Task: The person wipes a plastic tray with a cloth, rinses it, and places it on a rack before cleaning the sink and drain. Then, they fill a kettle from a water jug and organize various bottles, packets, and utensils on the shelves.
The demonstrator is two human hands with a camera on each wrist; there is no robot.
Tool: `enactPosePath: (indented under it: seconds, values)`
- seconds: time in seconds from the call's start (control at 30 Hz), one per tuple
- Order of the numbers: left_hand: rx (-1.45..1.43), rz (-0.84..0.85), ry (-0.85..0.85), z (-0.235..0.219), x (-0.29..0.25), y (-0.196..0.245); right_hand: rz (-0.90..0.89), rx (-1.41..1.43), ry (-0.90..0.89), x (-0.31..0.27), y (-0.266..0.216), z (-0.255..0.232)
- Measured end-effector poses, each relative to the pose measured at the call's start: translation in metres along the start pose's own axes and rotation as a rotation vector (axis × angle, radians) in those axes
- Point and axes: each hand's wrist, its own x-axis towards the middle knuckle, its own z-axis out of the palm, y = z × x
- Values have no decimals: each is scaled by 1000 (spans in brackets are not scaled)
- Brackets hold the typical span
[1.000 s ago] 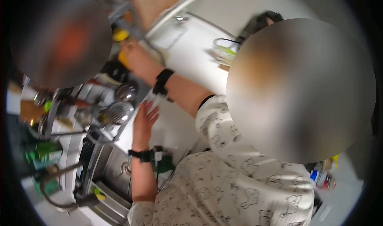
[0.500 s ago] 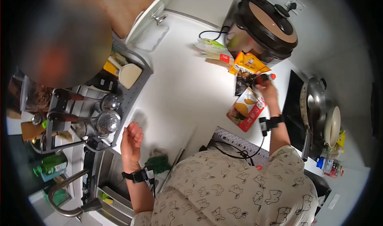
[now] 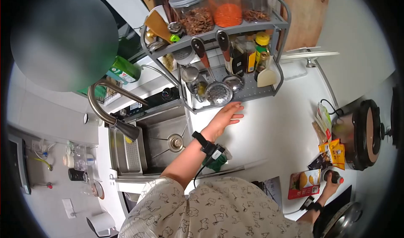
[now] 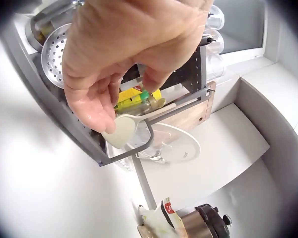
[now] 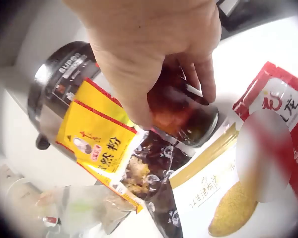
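In my right hand (image 3: 330,190) I grip a glass bottle (image 5: 181,121) of dark reddish-brown liquid, with a red cap (image 3: 341,180) in the head view. It sits low among the food packets: a yellow packet (image 5: 97,141) and a dark packet (image 5: 161,173) lie to one side, a red and white pouch (image 5: 213,183) to the other. My left hand (image 3: 223,122), fingers loosely extended and holding nothing, hovers at the front edge of the grey rack (image 3: 254,96), just below a skimmer (image 3: 219,93) and a ladle (image 3: 234,83). A cream spatula (image 4: 123,131) shows beyond its fingertips.
Seasoning bottles (image 3: 261,40) stand on the rack's lower shelf, lidded jars (image 3: 227,11) on top. The sink (image 3: 162,133) with its faucet (image 3: 99,103) is at left. A pressure cooker (image 3: 357,133) stands behind the packets, a pan (image 3: 345,221) at lower right.
My right hand has gone from the rack to the packets at the right, where it held the bottle half a second ago. The head view has since swung left; my left hand stays by the rack.
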Motion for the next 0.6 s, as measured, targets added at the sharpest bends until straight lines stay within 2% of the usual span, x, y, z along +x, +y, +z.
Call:
enactPosePath:
  seconds: [0.07,0.13,0.17,0.2,0.23,0.27,0.3,0.33,0.37,0.4,0.47,0.53,0.6]
  values:
    - [5,37,9,5,15,0,54,63,-112,-22,-74,-21]
    - [324,388,146,6,43,-5,55,202,-293,-37,-142,-24]
    - [313,393,144,11,42,6,-22,127,-323,-41,-151,-12]
    - [420,640,273,21,36,22,9,206,-429,-49,-187,-2]
    - [524,884,405,28,34,31,-154,382,-453,-55,-204,21]
    - [515,882,399,29,38,32,-257,234,-497,-62,-245,31]
    - [576,856,427,30,40,31,-301,216,-532,-61,-238,68]
    - [643,827,451,30,43,30,-225,401,-774,-67,-275,81]
    - [735,798,487,26,47,27,-236,479,-726,-75,-292,110]
    - [744,789,465,24,47,26,-266,473,-743,-79,-316,129]
    - [803,676,523,16,46,28,-193,702,-825,-88,-360,160]
    - [868,686,518,5,48,25,-376,716,-672,-95,-377,211]
    - [898,711,574,-2,50,25,-609,511,-550,-96,-403,235]
